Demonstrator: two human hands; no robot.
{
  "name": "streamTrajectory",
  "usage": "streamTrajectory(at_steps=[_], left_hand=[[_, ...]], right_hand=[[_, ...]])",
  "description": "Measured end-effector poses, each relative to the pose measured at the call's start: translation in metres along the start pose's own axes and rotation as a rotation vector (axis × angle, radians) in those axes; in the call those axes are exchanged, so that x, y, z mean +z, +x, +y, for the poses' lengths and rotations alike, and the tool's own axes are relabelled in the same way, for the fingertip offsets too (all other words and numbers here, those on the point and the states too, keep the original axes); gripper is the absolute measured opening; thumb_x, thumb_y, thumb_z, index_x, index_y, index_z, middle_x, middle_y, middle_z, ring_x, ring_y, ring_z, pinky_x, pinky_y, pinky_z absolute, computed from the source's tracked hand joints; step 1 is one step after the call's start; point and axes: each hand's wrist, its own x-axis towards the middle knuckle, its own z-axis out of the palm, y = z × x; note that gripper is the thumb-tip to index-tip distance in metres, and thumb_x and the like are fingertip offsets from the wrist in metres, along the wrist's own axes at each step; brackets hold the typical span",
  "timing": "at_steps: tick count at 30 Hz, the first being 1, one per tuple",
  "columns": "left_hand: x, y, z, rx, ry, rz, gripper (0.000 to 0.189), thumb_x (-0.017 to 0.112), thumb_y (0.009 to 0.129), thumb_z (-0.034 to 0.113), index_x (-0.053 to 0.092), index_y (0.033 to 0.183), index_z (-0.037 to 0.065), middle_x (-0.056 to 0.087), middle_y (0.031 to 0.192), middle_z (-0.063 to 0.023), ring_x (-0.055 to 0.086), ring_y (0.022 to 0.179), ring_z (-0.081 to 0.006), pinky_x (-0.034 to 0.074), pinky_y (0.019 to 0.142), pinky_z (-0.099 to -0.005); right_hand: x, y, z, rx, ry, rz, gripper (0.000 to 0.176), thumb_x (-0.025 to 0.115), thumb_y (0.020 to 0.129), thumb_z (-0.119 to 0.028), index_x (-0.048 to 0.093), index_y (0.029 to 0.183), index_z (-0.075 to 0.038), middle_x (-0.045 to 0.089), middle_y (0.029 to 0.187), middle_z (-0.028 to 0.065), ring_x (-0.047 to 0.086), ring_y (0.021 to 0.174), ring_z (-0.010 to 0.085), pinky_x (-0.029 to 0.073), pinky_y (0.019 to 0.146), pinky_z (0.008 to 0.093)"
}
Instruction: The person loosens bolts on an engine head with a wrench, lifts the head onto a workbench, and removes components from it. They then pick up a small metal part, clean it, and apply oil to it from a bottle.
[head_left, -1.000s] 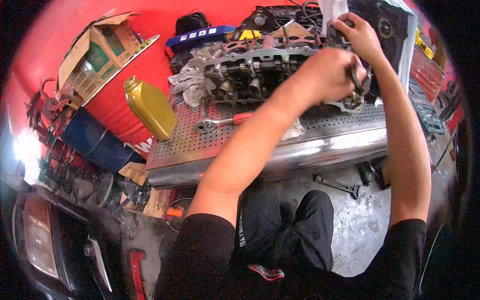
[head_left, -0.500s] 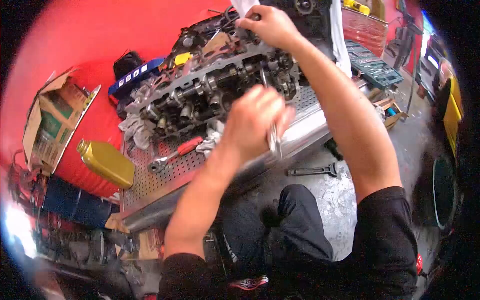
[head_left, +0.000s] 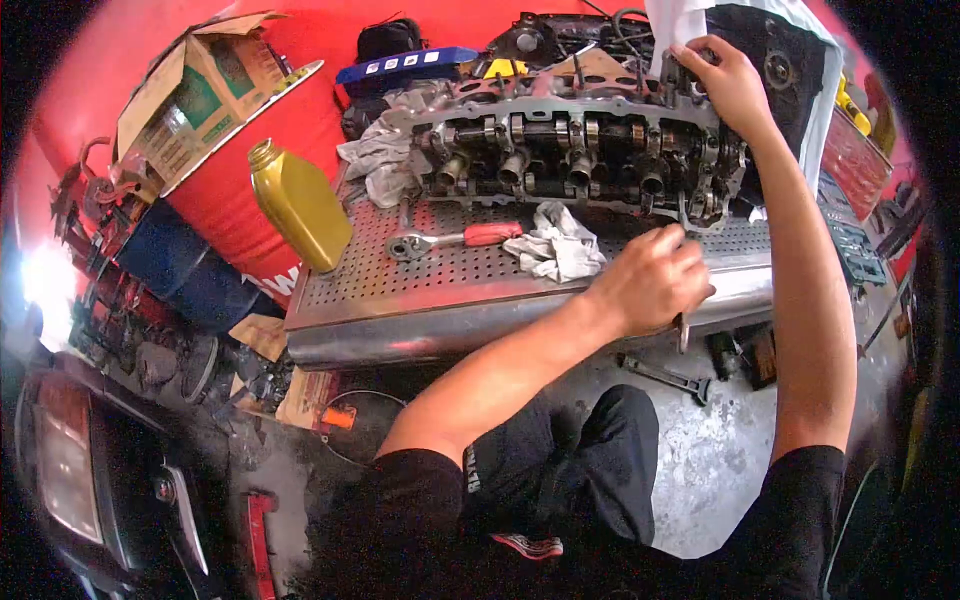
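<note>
My left hand [head_left: 655, 280] is curled in a fist around a slim metal tool [head_left: 684, 335]; one end pokes out below my fingers, and what looks like the other rises toward the near right corner of the cylinder head [head_left: 545, 150]; I cannot tell whether that tip touches the casting. My right hand [head_left: 735, 85] is up at the head's far right end, fingers bent; whether they clasp the casting or some part on it, I cannot tell; the head lies on the perforated metal bench [head_left: 345, 295], its valve gear facing me, studs [head_left: 578, 72] standing along its upper edge.

If the tool bears on something and slips, my left knuckles could strike the bench's rounded front edge; a hard pull toward me, with too light a hold from my right hand, could rock the head or drag it forward; a loose fist this near the edge could drop the tool onto the concrete floor [head_left: 690, 480]. The crumpled white rag [head_left: 555, 243] lies just in front of the head, so lint could catch in that exposed valve gear; the red-handled ratchet [head_left: 460, 239] is right beside it, and a careless sweep of my forearm could shove both; the gold bottle [head_left: 302, 205] stands well apart at the left end, less at risk.
</note>
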Motion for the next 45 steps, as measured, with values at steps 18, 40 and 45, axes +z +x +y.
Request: streamTrajectory(at_steps=[18,40,45], left_hand=[[0.001,0.002,-0.003,-0.051,0.043,-0.108,0.016,0.070,0.081,0.021,0.063,0.074,0.008,0.056,0.077,-0.0087,0.057,0.081,-0.0281,0.048,0.075,-0.0407],[-0.027,0.037,-0.001,-0.029,-0.130,0.024,0.024,0.068,0.085,0.018,0.057,0.066,0.008,0.054,0.071,-0.0102,0.056,0.071,-0.0292,0.048,0.066,-0.0405],[-0.054,0.096,-0.055,-0.312,-0.382,-0.115,0.031,0.070,0.091,0.026,0.058,0.072,0.004,0.056,0.064,-0.0155,0.057,0.060,-0.0289,0.047,0.060,-0.0419]], right_hand=[[0.004,-0.003,-0.005,-0.024,-0.018,0.087,0.050,0.070,0.086,-0.057,0.072,0.103,-0.010,0.070,0.083,0.0143,0.067,0.080,0.0264,0.050,0.075,0.0378],[0.003,0.000,-0.002,-0.009,-0.008,0.058,0.047,0.069,0.088,-0.052,0.071,0.106,-0.008,0.070,0.085,0.0108,0.065,0.078,0.0214,0.050,0.075,0.0352],[0.002,-0.001,-0.006,-0.006,0.032,0.039,0.044,0.070,0.088,-0.048,0.071,0.103,-0.007,0.069,0.082,0.0095,0.063,0.075,0.0179,0.050,0.074,0.0337]])
